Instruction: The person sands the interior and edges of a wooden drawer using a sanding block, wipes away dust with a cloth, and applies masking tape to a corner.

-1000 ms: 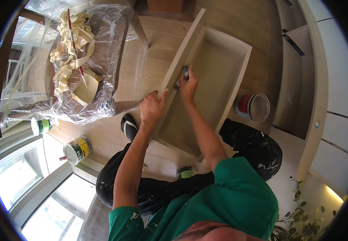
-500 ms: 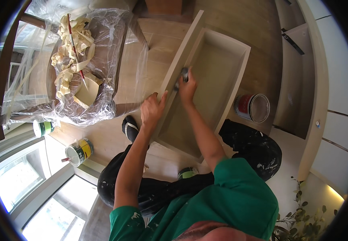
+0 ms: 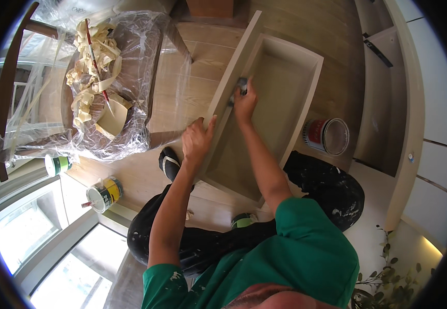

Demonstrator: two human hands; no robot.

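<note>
A beige drawer (image 3: 284, 49) lies tilted between my legs, its open top facing me. My right hand (image 3: 245, 103) reaches inside, fingers closed round a small grey pad (image 3: 241, 84). That pad touches the inner face of the long left panel (image 3: 234, 61); its exact kind is blurred. On the near part of the same panel, my left hand (image 3: 196, 141) grips the edge. Its thumb points up along the wood, and the fingers are curled, partly hidden.
A plastic-covered chair (image 3: 146, 62) at left bears crumpled masking tape (image 3: 97, 51), a thin red-handled brush (image 3: 92, 56) and a cut tan container (image 3: 112, 121). Paint cans (image 3: 335, 137) stand right of the drawer and near the window (image 3: 98, 200). An open cabinet (image 3: 386, 108) is at right.
My right hand has slid slightly farther away along the panel's inner face with the grey pad. The left hand stays on the edge, and the drawer has barely shifted.
</note>
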